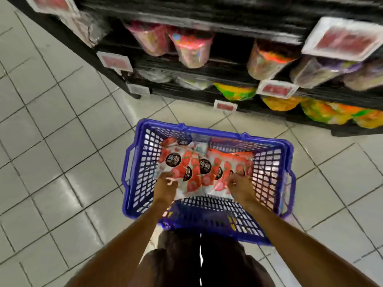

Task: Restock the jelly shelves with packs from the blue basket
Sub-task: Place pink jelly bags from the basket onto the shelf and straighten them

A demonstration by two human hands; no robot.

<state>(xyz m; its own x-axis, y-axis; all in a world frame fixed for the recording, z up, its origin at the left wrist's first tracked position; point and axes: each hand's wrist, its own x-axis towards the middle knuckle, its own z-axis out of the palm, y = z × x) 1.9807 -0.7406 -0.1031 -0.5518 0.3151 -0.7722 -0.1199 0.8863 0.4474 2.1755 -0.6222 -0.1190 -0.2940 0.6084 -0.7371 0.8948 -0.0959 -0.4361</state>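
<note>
Tiled floor; shelves blurred | left hand, right hand on jelly packs in blue basket | grip unclear

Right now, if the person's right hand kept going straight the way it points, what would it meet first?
The strawberry jelly packs in the blue basket: the right hand points down into them and seems to be touching them, though depth is hard to judge.
</note>
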